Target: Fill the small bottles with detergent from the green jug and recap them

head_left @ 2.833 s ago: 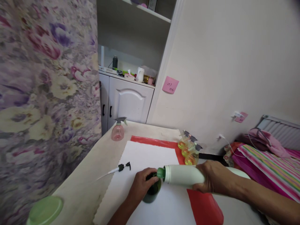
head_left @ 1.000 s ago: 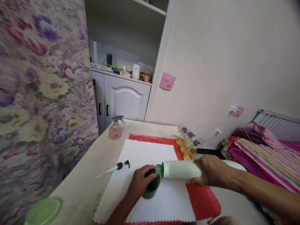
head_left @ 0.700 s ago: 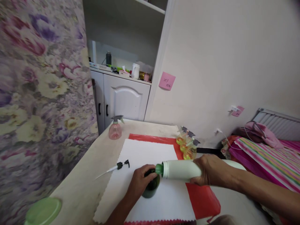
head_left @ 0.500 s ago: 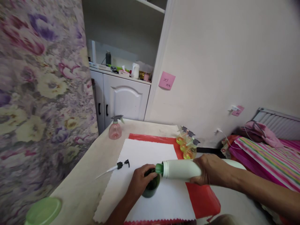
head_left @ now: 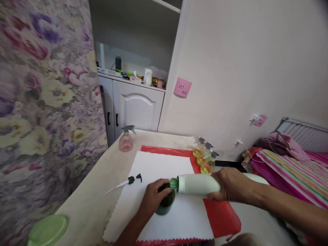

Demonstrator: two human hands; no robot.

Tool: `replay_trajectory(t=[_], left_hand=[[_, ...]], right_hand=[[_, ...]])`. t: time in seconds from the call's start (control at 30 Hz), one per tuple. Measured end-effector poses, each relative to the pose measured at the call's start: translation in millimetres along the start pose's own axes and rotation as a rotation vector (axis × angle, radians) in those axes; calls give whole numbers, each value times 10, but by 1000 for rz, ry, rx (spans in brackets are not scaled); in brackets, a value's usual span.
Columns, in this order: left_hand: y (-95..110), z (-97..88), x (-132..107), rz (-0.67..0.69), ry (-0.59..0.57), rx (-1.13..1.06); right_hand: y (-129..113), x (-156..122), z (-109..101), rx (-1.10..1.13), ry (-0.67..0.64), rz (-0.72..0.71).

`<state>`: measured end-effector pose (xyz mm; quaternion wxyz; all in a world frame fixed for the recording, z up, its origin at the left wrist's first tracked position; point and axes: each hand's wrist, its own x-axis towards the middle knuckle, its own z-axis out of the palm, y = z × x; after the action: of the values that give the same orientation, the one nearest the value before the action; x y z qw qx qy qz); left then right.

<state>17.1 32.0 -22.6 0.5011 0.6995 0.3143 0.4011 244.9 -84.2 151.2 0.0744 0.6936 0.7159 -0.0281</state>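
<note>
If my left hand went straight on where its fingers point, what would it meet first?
Probably the green neck of the pale bottle in your right hand, just beyond your left hand; depth is unclear, so they may already touch.

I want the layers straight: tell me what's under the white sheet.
Red sheeting shows past the far, right and near edges of the white sheet; pale tabletop borders its left. What it covers is hidden.

A floral curtain (head_left: 52, 102) hangs beside white cabinets (head_left: 138, 107).
</note>
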Motion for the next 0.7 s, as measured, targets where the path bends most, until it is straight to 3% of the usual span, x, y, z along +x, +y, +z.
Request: replay_trajectory(t=[0.7], left_hand=[[-80,3,8,4,1,5]], right_hand=[[24,12,7,-10,14,-3]])
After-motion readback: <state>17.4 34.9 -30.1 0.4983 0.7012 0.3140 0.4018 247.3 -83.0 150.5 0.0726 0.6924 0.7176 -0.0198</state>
